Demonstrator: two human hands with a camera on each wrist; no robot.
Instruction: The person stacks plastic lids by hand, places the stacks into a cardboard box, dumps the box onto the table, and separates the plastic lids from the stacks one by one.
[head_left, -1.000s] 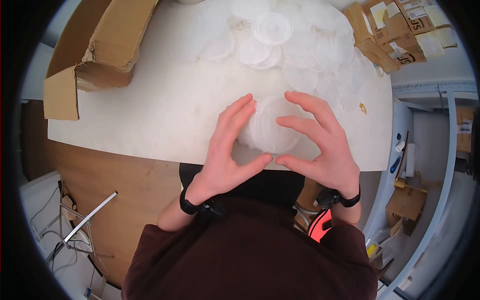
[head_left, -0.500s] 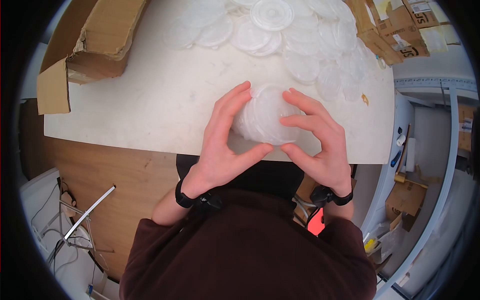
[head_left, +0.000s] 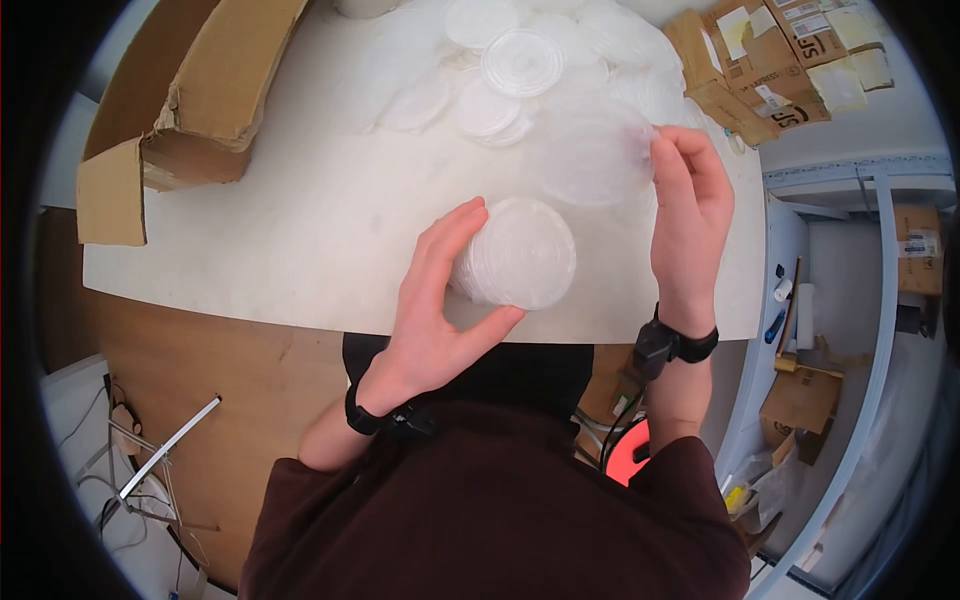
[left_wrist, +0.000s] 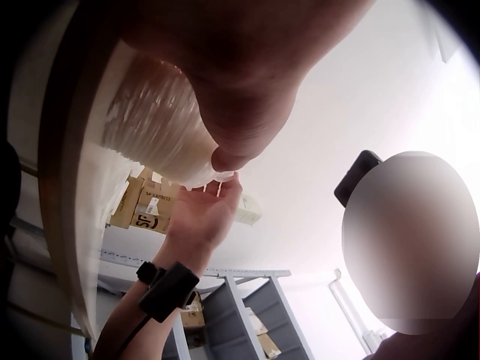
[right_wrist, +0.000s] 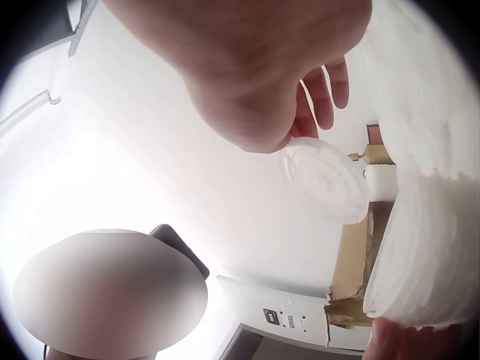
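Observation:
A stack of round translucent lids [head_left: 522, 254] stands near the table's front edge. The left hand [head_left: 428, 310] curves round its left side, thumb at the lower rim and fingers at the upper left. The left wrist view shows the stack's ridged side [left_wrist: 154, 120] beside that thumb. Up and to the right of the stack, the right hand [head_left: 690, 220] pinches a single clear lid [head_left: 592, 155] by its right edge. In the right wrist view this lid [right_wrist: 326, 180] hangs from the thumb and fingers, apart from the stack [right_wrist: 424, 255].
Many loose lids [head_left: 522, 62] lie spread over the back of the white table [head_left: 300, 220]. An open cardboard box [head_left: 215, 90] stands at the back left. More cardboard boxes [head_left: 760, 70] are at the back right, with a shelf unit [head_left: 875, 300] on the right.
The right hand has left the stack and moved up and to the right, now pinching one lid. The left hand has stayed at the stack's left side.

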